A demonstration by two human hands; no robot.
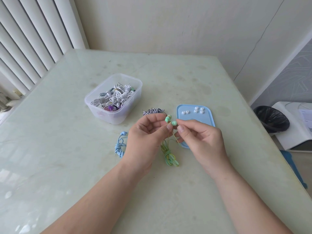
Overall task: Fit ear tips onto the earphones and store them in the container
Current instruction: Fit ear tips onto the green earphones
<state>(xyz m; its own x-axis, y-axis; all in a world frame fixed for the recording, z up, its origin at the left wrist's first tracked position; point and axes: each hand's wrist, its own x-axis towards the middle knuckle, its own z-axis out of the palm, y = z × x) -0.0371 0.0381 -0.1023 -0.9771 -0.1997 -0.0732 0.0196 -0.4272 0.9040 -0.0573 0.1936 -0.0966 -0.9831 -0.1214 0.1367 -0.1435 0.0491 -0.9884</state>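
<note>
Head view: the left hand (148, 132) pinches one bud of the green earphones (168, 119) just left of the blue lid (205, 121). The right hand (200, 139) pinches the other bud, its remaining fingers loosely curled. White ear tips (198, 110) lie on the lid. The clear container (94, 105), filled with coiled earphones, stands farther left of the lid.

Green earphones (170, 121) held up, with tips and container nearby.
The two buds are pinched side by side, the bundled cable hung at 6 o'clock; six white ear tips (196, 108) are scattered at 2 o'clock, and the clear container (114, 114), filled with coiled earphones, is set at 10 o'clock.
</note>
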